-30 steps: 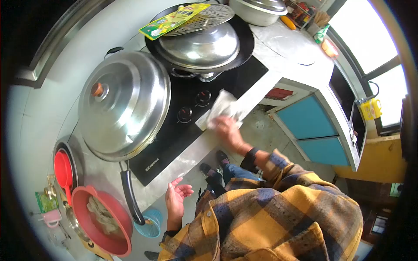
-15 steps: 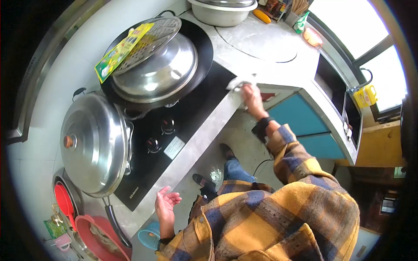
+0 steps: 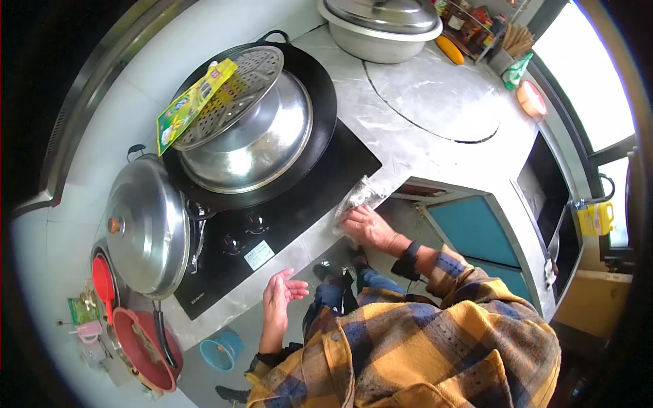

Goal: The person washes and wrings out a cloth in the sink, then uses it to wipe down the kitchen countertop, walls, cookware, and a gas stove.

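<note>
My right hand point(image 3: 371, 228) is closed on a crumpled whitish-grey cloth point(image 3: 355, 195). It presses the cloth against the front edge of the counter point(image 3: 314, 239), beside the right corner of the black gas stove point(image 3: 340, 163). My left hand point(image 3: 279, 299) hangs in the air in front of the counter edge, holding nothing, its fingers stretched out and apart. The stove's knobs point(image 3: 256, 223) and a white label point(image 3: 258, 255) lie on the stove top between the hands and the pots.
A black wok point(image 3: 325, 112) bears a steel lid point(image 3: 272, 146), a perforated steel plate point(image 3: 238, 102) and a yellow-green packet point(image 3: 194, 102). Left of it stands a large lidded pan point(image 3: 146, 228). A red basin point(image 3: 126, 333), blue bucket point(image 3: 221, 350) and open blue cabinet door point(image 3: 469, 224) are nearby.
My right hand has slid the cloth along the counter's front edge, closer to my body. My left hand stays open, slightly shifted. The view has tilted and moved.
</note>
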The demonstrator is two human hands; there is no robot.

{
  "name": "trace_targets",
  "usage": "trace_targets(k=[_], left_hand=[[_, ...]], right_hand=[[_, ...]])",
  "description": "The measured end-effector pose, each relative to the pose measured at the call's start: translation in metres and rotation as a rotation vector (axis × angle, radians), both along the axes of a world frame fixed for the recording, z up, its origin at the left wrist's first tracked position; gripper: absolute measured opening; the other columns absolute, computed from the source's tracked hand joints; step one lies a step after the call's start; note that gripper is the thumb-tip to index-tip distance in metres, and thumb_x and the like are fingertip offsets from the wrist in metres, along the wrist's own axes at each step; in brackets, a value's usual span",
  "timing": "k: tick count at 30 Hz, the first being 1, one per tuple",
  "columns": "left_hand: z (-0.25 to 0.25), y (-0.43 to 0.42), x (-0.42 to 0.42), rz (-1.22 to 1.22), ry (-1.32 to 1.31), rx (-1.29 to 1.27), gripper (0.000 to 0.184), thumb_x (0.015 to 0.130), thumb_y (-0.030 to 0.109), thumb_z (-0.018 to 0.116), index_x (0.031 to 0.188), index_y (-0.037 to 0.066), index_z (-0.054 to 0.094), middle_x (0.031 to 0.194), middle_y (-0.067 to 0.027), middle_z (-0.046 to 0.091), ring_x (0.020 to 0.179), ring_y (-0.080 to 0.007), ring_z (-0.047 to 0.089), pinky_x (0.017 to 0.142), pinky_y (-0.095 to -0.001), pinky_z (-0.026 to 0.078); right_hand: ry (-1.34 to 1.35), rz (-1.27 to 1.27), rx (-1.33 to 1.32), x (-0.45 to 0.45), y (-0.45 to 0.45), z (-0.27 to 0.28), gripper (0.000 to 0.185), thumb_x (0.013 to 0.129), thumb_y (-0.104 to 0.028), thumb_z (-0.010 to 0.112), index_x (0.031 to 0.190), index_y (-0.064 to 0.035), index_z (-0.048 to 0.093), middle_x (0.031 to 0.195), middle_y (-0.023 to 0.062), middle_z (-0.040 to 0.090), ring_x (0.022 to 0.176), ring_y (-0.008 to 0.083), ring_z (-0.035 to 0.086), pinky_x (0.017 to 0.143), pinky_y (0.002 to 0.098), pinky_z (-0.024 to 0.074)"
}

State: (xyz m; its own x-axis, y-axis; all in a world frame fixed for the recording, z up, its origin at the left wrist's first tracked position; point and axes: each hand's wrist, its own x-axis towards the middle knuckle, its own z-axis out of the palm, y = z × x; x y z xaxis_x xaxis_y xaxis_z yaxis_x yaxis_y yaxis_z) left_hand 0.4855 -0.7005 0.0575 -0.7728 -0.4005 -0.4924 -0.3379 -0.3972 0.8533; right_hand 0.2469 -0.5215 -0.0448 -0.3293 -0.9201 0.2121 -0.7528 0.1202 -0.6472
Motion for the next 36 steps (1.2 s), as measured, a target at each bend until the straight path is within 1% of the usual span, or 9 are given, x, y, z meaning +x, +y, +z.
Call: trace_targets(k=[2, 5, 9, 11, 15, 19, 25, 29, 36], left_hand=[[0.010, -0.005, -0.004, 0.019, 0.011, -0.028, 0.041, 0.097, 0.033, 0.031, 0.117, 0.000, 0.046, 0.087, -0.0161, 0.062, 0.072, -0.0202, 0.061, 0.065, -0.0285, 0.048], [0.018, -0.025, -0.004, 0.087, 0.053, -0.103, 0.038, 0.097, 0.030, 0.034, 0.117, 0.001, 0.046, 0.087, -0.0151, 0.062, 0.071, -0.0189, 0.061, 0.064, -0.0272, 0.048], [0.034, -0.061, -0.011, 0.273, 0.148, -0.182, 0.034, 0.094, 0.026, 0.043, 0.118, 0.003, 0.047, 0.090, -0.0121, 0.062, 0.073, -0.0158, 0.061, 0.063, -0.0252, 0.047], [0.040, -0.079, -0.024, 0.389, 0.203, -0.195, 0.037, 0.092, 0.026, 0.047, 0.121, 0.003, 0.045, 0.100, -0.0112, 0.060, 0.074, -0.0160, 0.060, 0.063, -0.0256, 0.047], [0.059, -0.100, -0.048, 0.540, 0.261, -0.211, 0.046, 0.091, 0.032, 0.049, 0.127, 0.004, 0.041, 0.114, -0.0132, 0.052, 0.087, -0.0173, 0.057, 0.065, -0.0264, 0.046], [0.058, -0.114, -0.067, 0.606, 0.229, -0.196, 0.036, 0.091, 0.031, 0.050, 0.117, 0.006, 0.048, 0.098, -0.0087, 0.059, 0.072, -0.0124, 0.056, 0.056, -0.0218, 0.042], [0.053, -0.120, -0.096, 0.744, 0.077, -0.263, 0.025, 0.091, 0.030, 0.050, 0.098, 0.007, 0.058, 0.071, 0.0015, 0.051, 0.051, -0.0043, 0.045, 0.040, -0.0163, 0.030], [0.063, -0.117, -0.113, 0.878, 0.025, -0.281, 0.023, 0.090, 0.028, 0.052, 0.092, 0.007, 0.060, 0.069, 0.0024, 0.051, 0.049, -0.0032, 0.042, 0.041, -0.0155, 0.028], [0.072, -0.104, -0.108, 0.934, 0.164, -0.250, 0.022, 0.092, 0.025, 0.047, 0.076, 0.010, 0.052, 0.064, 0.0029, 0.047, 0.050, -0.0043, 0.037, 0.042, -0.0176, 0.026]], right_hand=[[0.100, 0.072, -0.008, -0.021, 0.011, 0.002, 0.043, 0.077, -0.040, 0.038, 0.099, -0.0077, 0.056, 0.101, 0.0086, 0.052, 0.101, 0.0267, 0.046, 0.089, 0.0433, 0.0330], [0.388, -0.180, -0.010, -0.060, 0.034, -0.001, 0.026, 0.071, -0.014, 0.055, 0.095, -0.0072, 0.058, 0.095, 0.0082, 0.052, 0.095, 0.0264, 0.048, 0.082, 0.0389, 0.0386], [0.215, -0.515, 0.135, -0.096, 0.040, 0.043, 0.012, 0.070, -0.016, 0.064, 0.079, -0.0073, 0.063, 0.080, 0.0074, 0.059, 0.080, 0.0269, 0.056, 0.078, 0.0381, 0.0431], [-0.029, -0.390, 0.102, -0.128, 0.039, 0.056, 0.015, 0.077, -0.018, 0.063, 0.083, -0.0045, 0.067, 0.077, 0.0123, 0.065, 0.069, 0.0278, 0.062, 0.067, 0.0342, 0.0487], [-0.229, -0.624, -0.124, -0.181, -0.016, 0.125, 0.020, 0.084, -0.017, 0.059, 0.092, -0.0009, 0.066, 0.086, 0.0114, 0.067, 0.079, 0.0155, 0.063, 0.073, 0.0296, 0.0484], [-0.506, -0.430, -0.145, -0.251, -0.081, 0.173, 0.030, 0.089, -0.024, 0.054, 0.112, -0.0048, 0.059, 0.099, -0.0010, 0.061, 0.088, 0.0093, 0.053, 0.077, 0.0253, 0.0429], [-0.698, -0.300, -0.016, -0.329, -0.200, 0.188, 0.039, 0.091, -0.028, 0.050, 0.124, -0.0068, 0.050, 0.105, -0.0029, 0.056, 0.095, 0.0076, 0.047, 0.078, 0.0260, 0.0396], [-0.650, 0.097, 0.048, -0.391, -0.253, 0.159, 0.027, 0.091, -0.025, 0.048, 0.100, -0.0040, 0.062, 0.079, -0.0041, 0.057, 0.063, 0.0049, 0.045, 0.053, 0.0186, 0.0345], [-0.742, -0.184, -0.006, -0.373, -0.258, 0.182, 0.019, 0.084, -0.022, 0.053, 0.076, -0.0063, 0.061, 0.061, -0.0046, 0.048, 0.046, 0.0042, 0.034, 0.041, 0.0202, 0.0227]])
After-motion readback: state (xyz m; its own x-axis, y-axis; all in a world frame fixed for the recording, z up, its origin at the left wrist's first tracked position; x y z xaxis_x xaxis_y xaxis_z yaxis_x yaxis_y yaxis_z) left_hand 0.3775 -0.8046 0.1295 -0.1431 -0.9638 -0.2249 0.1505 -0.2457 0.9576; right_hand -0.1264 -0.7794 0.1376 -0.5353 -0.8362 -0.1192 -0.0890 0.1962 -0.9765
